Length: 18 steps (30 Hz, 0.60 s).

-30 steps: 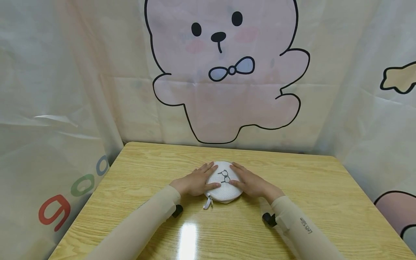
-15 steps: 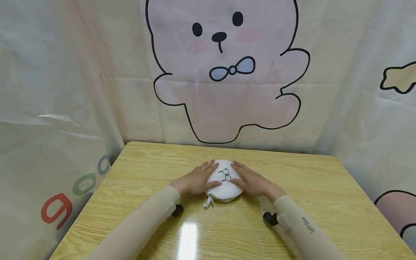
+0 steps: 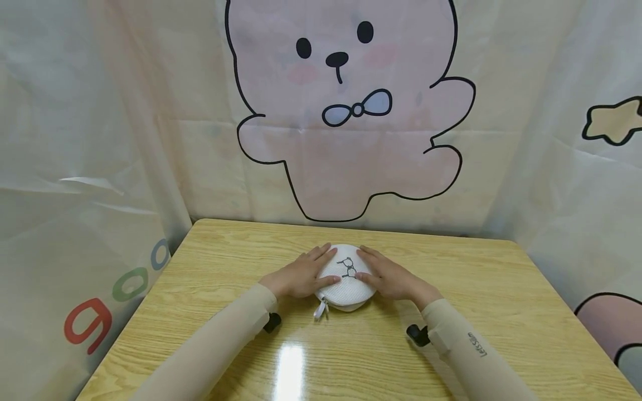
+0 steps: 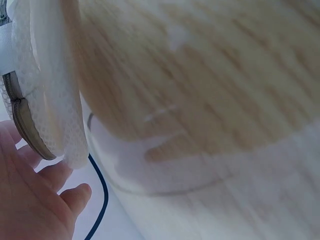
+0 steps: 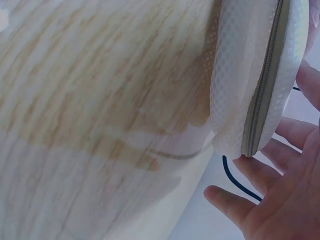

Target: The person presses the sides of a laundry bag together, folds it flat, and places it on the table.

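Observation:
A round white mesh laundry bag with a dark line drawing on its top rests on the table, between both hands. My left hand lies against its left side, fingers spread and thumb on top. On the opposite side, my right hand touches it with spread, fairly straight fingers. A pale zipper pull hangs at the bag's near left edge. In the right wrist view the zipper runs closed along the visible side, and some fingertips touch the bag's edge. What the bag contains is hidden.
The wood-grain table extends around the bag, with a bright reflection near its front. A printed curtain hangs behind and at both sides. Black wrist devices sit under the sleeves. A dark curved line shows beyond the table edge.
Both hands and the bag have shifted slightly away, toward the table's back. The hands keep nearly the same placement on the bag.

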Each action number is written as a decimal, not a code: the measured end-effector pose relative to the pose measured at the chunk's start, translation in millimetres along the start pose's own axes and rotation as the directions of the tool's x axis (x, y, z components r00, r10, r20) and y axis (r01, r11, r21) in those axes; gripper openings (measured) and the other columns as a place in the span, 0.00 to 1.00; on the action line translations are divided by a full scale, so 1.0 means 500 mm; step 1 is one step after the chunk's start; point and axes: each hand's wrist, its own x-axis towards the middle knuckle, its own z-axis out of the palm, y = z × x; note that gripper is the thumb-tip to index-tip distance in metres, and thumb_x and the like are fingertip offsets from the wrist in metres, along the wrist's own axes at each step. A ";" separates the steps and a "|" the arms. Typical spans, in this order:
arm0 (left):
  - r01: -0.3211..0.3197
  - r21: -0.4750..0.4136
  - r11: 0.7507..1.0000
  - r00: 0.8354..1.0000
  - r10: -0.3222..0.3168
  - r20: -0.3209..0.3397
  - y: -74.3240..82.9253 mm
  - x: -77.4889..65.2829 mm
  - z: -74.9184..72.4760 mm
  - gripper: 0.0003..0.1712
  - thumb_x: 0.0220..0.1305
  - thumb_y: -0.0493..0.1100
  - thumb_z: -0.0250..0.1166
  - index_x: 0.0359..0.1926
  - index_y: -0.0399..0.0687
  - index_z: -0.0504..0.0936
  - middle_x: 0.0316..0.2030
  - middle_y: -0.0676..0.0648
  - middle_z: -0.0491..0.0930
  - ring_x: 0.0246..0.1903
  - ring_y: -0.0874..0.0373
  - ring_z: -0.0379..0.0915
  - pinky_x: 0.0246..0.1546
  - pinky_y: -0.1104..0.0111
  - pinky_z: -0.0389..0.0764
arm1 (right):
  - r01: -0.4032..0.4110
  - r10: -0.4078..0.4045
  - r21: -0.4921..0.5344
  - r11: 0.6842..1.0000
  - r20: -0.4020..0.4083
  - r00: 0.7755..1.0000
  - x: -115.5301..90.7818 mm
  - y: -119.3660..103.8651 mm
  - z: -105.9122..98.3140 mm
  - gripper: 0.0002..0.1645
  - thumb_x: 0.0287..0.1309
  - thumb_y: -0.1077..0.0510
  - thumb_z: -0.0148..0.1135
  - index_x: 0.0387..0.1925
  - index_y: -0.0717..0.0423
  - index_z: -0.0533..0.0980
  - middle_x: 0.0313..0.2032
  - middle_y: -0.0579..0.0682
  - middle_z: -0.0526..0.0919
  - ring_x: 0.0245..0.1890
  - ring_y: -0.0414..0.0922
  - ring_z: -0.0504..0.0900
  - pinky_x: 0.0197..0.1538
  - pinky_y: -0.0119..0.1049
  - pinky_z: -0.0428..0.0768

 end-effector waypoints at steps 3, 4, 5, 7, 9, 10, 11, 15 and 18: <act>0.005 0.006 1.000 1.000 -0.005 0.001 -0.003 0.001 -0.002 0.48 0.77 0.72 0.44 0.85 0.53 0.44 0.84 0.43 0.40 0.82 0.39 0.41 0.80 0.43 0.51 | -0.004 0.004 0.003 1.000 -0.005 1.000 0.000 0.000 -0.002 0.45 0.77 0.39 0.52 0.82 0.56 0.52 0.82 0.61 0.50 0.81 0.64 0.52 0.78 0.65 0.56; 0.006 0.006 1.000 1.000 -0.006 0.001 -0.003 0.001 -0.003 0.48 0.77 0.72 0.44 0.85 0.52 0.44 0.84 0.43 0.40 0.82 0.39 0.41 0.80 0.43 0.51 | -0.006 0.006 0.004 1.000 -0.006 1.000 0.000 0.000 -0.002 0.45 0.77 0.39 0.52 0.82 0.56 0.52 0.82 0.60 0.50 0.81 0.64 0.52 0.78 0.65 0.57; 0.008 0.004 1.000 1.000 -0.008 0.001 -0.003 0.000 -0.004 0.48 0.77 0.72 0.44 0.85 0.52 0.43 0.84 0.43 0.40 0.82 0.39 0.41 0.80 0.42 0.51 | -0.004 0.004 0.005 1.000 -0.009 1.000 0.001 0.000 -0.003 0.45 0.78 0.39 0.52 0.82 0.56 0.52 0.82 0.60 0.50 0.81 0.64 0.52 0.78 0.65 0.57; 0.012 0.002 1.000 1.000 -0.012 0.000 -0.004 0.000 -0.006 0.48 0.77 0.72 0.44 0.85 0.52 0.44 0.84 0.43 0.40 0.82 0.39 0.41 0.80 0.42 0.51 | -0.002 0.002 0.004 1.000 -0.014 1.000 0.001 -0.001 -0.005 0.44 0.78 0.39 0.52 0.82 0.56 0.52 0.82 0.60 0.50 0.81 0.64 0.52 0.78 0.65 0.57; 0.016 -0.001 1.000 1.000 -0.016 -0.004 -0.004 0.000 -0.008 0.48 0.77 0.71 0.45 0.84 0.52 0.44 0.84 0.43 0.40 0.82 0.39 0.42 0.80 0.42 0.51 | -0.009 0.009 0.008 1.000 -0.015 1.000 0.001 -0.002 -0.006 0.44 0.78 0.39 0.52 0.82 0.54 0.52 0.83 0.59 0.49 0.81 0.63 0.52 0.78 0.64 0.57; 0.018 -0.003 1.000 1.000 -0.018 -0.004 -0.004 0.001 -0.009 0.48 0.77 0.71 0.45 0.85 0.52 0.44 0.84 0.43 0.40 0.82 0.39 0.42 0.80 0.42 0.51 | -0.002 0.002 0.002 1.000 -0.020 1.000 0.001 -0.002 -0.007 0.44 0.78 0.39 0.51 0.82 0.55 0.52 0.82 0.60 0.49 0.81 0.64 0.52 0.78 0.65 0.57; 0.018 -0.004 1.000 1.000 -0.018 -0.005 -0.004 0.001 -0.010 0.48 0.78 0.71 0.45 0.84 0.52 0.44 0.84 0.43 0.41 0.82 0.39 0.42 0.80 0.42 0.51 | 0.006 -0.006 -0.002 1.000 -0.024 1.000 0.001 -0.002 -0.007 0.44 0.78 0.39 0.51 0.82 0.56 0.52 0.82 0.61 0.50 0.81 0.64 0.52 0.77 0.66 0.58; 0.019 0.004 1.000 1.000 -0.019 -0.010 -0.005 0.003 -0.013 0.48 0.77 0.71 0.45 0.84 0.52 0.44 0.84 0.43 0.41 0.82 0.40 0.42 0.80 0.42 0.52 | 0.007 -0.007 -0.005 1.000 -0.033 0.999 0.000 -0.003 -0.010 0.44 0.78 0.39 0.50 0.82 0.56 0.52 0.82 0.61 0.50 0.80 0.65 0.53 0.77 0.66 0.58; 0.024 0.013 1.000 1.000 -0.024 -0.015 -0.006 0.003 -0.016 0.49 0.77 0.73 0.44 0.85 0.53 0.45 0.84 0.44 0.41 0.83 0.42 0.42 0.80 0.42 0.52 | 0.006 -0.007 -0.004 1.000 -0.042 0.999 0.000 -0.002 -0.013 0.43 0.79 0.39 0.50 0.82 0.56 0.52 0.82 0.61 0.50 0.80 0.65 0.53 0.77 0.66 0.58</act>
